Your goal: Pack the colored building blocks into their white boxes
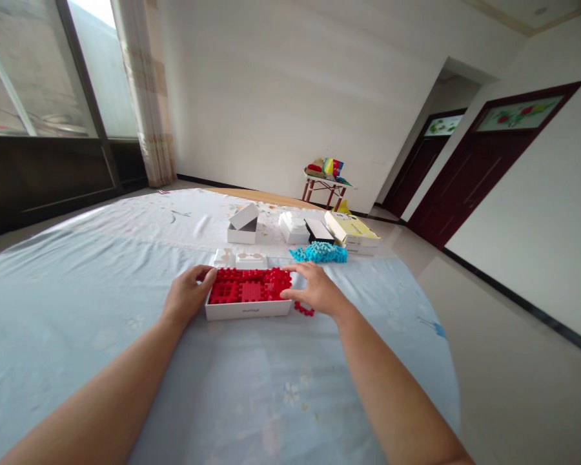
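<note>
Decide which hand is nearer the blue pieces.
Right: the right hand is just this side of the blue pieces; the left hand is farther, at the left end of the red-filled box.

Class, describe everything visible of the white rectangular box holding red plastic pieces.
The shallow white rectangular box, apparently cardboard, lies open-topped on the pale blue floral tablecloth. Dark lettering, seemingly upside down, marks its near wall. Notched red plastic-looking pieces fill it. The left hand touches its left end; the right hand is at its right end, contact unclear.
</note>
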Tool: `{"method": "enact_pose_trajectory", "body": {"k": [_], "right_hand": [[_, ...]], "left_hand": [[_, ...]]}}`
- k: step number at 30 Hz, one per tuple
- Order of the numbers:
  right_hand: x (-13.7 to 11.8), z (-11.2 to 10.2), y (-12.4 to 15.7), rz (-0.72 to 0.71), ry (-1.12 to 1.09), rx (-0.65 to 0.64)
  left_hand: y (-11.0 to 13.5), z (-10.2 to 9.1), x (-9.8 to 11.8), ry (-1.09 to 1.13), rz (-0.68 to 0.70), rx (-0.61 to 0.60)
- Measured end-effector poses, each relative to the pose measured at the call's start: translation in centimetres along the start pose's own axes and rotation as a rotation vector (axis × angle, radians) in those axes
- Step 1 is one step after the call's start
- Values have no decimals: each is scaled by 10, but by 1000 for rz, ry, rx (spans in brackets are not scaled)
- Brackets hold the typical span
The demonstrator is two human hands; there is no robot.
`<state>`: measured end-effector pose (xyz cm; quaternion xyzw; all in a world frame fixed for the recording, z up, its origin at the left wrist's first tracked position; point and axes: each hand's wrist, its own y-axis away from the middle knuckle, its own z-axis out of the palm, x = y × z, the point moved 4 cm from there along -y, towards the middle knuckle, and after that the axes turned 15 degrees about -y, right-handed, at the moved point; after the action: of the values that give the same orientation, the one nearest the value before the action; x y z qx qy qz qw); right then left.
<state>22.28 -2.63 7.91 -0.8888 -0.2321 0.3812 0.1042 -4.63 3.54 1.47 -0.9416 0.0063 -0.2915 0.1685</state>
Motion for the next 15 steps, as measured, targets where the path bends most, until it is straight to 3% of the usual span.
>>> {"method": "enact_pose_trajectory", "body": {"k": [4,7,10,15], "right_hand": [[-21,31,-20,-47,-8,-110],[-24,42,-28,-30,-14,-151],[-19,34,-27,-19,-35,-112],[8,2,-9,33,-89,41]], "left_hand": [[1,-1,0,4,4,13],[2,0,-1,-2,5,7],[1,1,-2,7,11,3],[1,0,0,16,11,12]]}}
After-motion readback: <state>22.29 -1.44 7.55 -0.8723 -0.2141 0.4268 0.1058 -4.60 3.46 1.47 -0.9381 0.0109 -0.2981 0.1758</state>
